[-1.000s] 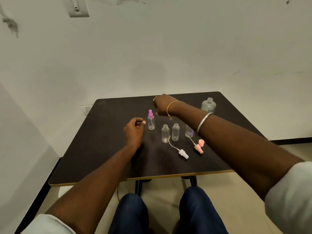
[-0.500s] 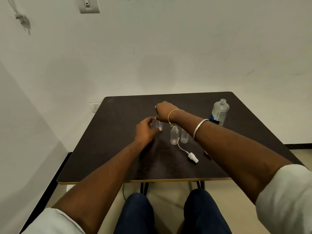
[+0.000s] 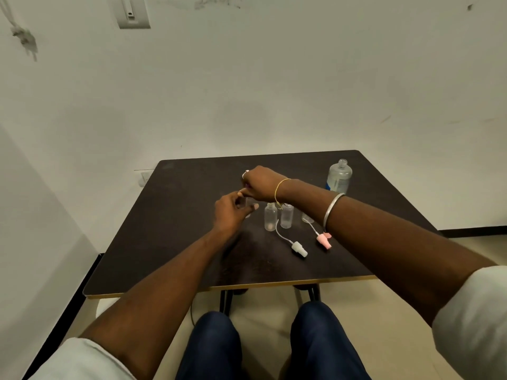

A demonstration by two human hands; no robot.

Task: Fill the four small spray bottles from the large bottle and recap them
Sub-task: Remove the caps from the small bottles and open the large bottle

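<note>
Head camera: the small spray bottle (image 3: 250,202) stood upright, long axis vertical and top up, near the middle of the table (image 3: 170,229), at the left end of a row. It was mostly hidden between the two hands. The left hand (image 3: 231,213) had its fingers and thumb curled round the clear body from the near side. The right hand (image 3: 260,182) sat above it with its fingers bunched down onto the top. A speck of purple showed there, but the cap itself could not be made out.

There were four small bottles in all. Besides the held one, the second bottle (image 3: 270,216) and third bottle (image 3: 287,215) stood upright side by side just to its right, uncapped, open necks up. The fourth bottle (image 3: 306,217) stood further right, half hidden behind the right forearm.

Two loose caps lay on their sides nearer the front edge. The white spray cap (image 3: 299,248) had its thin dip tube running back and left to the foot of the second bottle. The pink spray cap (image 3: 323,240), just to its right, had its tube pointing back and left toward the fourth bottle.

One large bottle (image 3: 339,176) stood upright near the far right corner, well apart from the row, neck up and uncapped, with a blue label low on its side.

The right arm wore a gold thread bracelet (image 3: 280,187) and a silver bangle (image 3: 332,209).
</note>
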